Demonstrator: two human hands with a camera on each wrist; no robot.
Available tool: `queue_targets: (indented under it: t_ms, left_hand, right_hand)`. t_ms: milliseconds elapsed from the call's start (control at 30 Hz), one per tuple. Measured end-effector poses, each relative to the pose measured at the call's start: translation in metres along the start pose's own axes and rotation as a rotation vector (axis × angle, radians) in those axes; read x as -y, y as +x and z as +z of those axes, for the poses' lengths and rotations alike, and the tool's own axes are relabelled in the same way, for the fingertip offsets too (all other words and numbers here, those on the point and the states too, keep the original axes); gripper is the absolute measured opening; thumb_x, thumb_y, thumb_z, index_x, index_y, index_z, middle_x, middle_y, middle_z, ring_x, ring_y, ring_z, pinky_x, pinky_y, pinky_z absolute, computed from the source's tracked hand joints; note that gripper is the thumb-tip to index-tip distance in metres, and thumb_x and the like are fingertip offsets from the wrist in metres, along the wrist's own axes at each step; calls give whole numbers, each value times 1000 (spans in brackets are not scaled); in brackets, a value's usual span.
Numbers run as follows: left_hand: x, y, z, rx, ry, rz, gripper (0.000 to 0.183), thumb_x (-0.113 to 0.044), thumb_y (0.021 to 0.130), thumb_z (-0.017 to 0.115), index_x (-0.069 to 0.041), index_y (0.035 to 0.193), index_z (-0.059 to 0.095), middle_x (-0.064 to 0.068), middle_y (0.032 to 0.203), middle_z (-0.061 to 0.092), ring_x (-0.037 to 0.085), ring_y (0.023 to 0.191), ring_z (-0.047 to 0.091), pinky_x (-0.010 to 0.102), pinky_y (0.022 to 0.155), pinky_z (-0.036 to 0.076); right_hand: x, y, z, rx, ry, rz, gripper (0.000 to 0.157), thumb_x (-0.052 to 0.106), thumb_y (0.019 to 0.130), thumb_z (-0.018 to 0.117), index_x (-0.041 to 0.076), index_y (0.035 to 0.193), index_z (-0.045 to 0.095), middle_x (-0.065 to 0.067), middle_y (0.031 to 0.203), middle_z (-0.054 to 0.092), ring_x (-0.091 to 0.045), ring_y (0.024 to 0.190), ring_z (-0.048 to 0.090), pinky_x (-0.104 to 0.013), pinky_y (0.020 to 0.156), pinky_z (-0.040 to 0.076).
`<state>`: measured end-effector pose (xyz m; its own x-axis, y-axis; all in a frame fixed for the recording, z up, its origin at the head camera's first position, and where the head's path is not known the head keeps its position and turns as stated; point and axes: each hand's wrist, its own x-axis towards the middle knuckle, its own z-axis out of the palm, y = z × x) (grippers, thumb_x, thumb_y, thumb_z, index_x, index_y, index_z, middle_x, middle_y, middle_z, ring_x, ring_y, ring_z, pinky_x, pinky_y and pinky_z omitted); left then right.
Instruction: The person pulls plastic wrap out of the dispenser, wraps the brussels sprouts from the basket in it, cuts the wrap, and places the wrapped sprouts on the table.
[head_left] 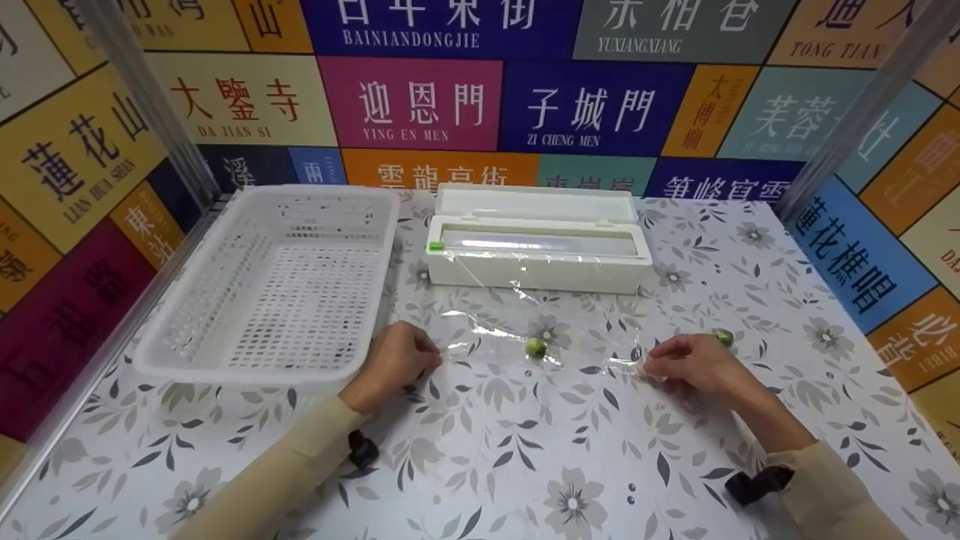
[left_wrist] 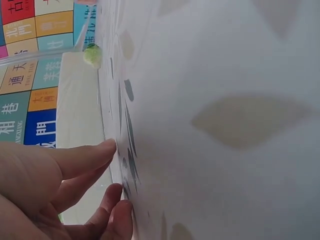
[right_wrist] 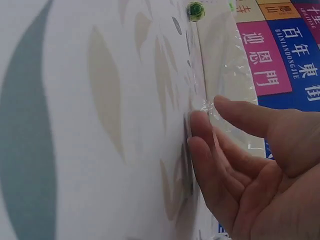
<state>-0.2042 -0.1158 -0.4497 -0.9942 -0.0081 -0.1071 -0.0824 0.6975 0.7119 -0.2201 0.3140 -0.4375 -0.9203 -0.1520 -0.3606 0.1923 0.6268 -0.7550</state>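
A sheet of clear plastic wrap (head_left: 480,341) runs from a white dispenser box (head_left: 540,276) toward me and lies over the tabletop. On the sheet, near its front edge, sits a small green Brussels sprout (head_left: 535,347), also seen in the left wrist view (left_wrist: 92,56) and the right wrist view (right_wrist: 196,11). My left hand (head_left: 401,360) pinches the sheet's left front corner, thumb and fingertips low at the table. With thumb and forefinger, my right hand (head_left: 697,364) holds the right front corner. A second Brussels sprout (head_left: 724,337) lies just behind the right hand, partly hidden.
A white perforated basket (head_left: 379,300) stands at the left, close beside my left hand. The dispenser's lid (head_left: 536,204) is raised at the back, and a green slider (head_left: 436,246) sits at its left end. A floral cloth (head_left: 465,465) covers the table.
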Motion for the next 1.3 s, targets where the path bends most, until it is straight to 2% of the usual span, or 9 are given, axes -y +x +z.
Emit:
queue_targets:
  t_ms: [67, 200, 367, 600, 733, 900, 1067, 1133, 1300]
  left_hand:
    - [-2, -2, -1, 18, -15, -11, 5, -6, 79, 80, -10, 80, 78, 3, 73, 74, 12, 58, 61, 22, 51, 50]
    - [-5, -3, -2, 59, -57, -45, 5, -7, 79, 81, -11, 80, 77, 4, 78, 74, 14, 61, 63, 22, 52, 51]
    - [-6, -3, -1, 86, -92, -62, 4, -8, 81, 79, -11, 84, 77, 5, 84, 74, 15, 66, 63, 22, 54, 51]
    - [-2, -5, -4, 60, -164, -17, 6, -1, 81, 76, -6, 84, 77, 7, 76, 73, 13, 58, 59, 20, 50, 49]
    - [0, -6, -5, 55, -177, 8, 4, -2, 82, 75, -4, 84, 76, 7, 75, 73, 15, 60, 61, 20, 51, 48]
    - [1, -5, -6, 80, -179, 13, 3, -5, 83, 75, -3, 86, 76, 6, 75, 73, 15, 64, 62, 19, 53, 47]
    - [-3, -5, -6, 81, -205, -29, 3, -6, 86, 75, -4, 88, 76, 8, 75, 72, 12, 58, 57, 18, 50, 44]
    - [-3, -5, -5, 72, -224, -49, 4, -7, 87, 74, -4, 88, 75, 10, 75, 72, 9, 54, 53, 18, 47, 42]
    - [-6, -3, -2, 48, -242, -95, 7, -9, 91, 70, -4, 89, 73, 11, 80, 72, 10, 55, 54, 19, 46, 43]
  right_hand:
    - [3, -1, 1, -44, -63, -46, 40, 26, 87, 79, 1, 114, 66, -8, 102, 69, -15, 77, 67, -29, 63, 58]
    - [5, 0, 5, -24, -144, -151, 35, 23, 84, 81, 4, 112, 71, -17, 114, 67, -13, 84, 65, -28, 65, 58]
    - [5, 4, 12, -51, -258, -244, 25, 18, 81, 83, 8, 103, 78, -13, 104, 69, -12, 78, 59, -22, 61, 52]
    - [4, 6, 16, -155, -380, -325, 7, 19, 80, 84, 16, 85, 81, -4, 88, 69, -8, 75, 54, -21, 63, 44]
    - [3, 5, 16, -179, -372, -331, 6, 19, 82, 83, 16, 86, 80, -4, 89, 69, -9, 76, 56, -21, 65, 46]
    - [3, 4, 16, -220, -361, -321, 6, 20, 82, 82, 16, 86, 79, -5, 99, 71, -18, 89, 63, -27, 77, 50]
    - [4, 5, 15, -230, -342, -314, 4, 16, 85, 79, 14, 88, 79, -7, 112, 72, -26, 100, 66, -30, 84, 51]
    - [5, 6, 14, -216, -311, -292, 5, 15, 85, 78, 13, 90, 79, -7, 108, 73, -23, 94, 67, -26, 79, 52]
    - [4, 11, 11, -154, -226, -197, 13, 17, 88, 76, 7, 97, 78, -5, 83, 73, -13, 67, 62, -22, 56, 51]
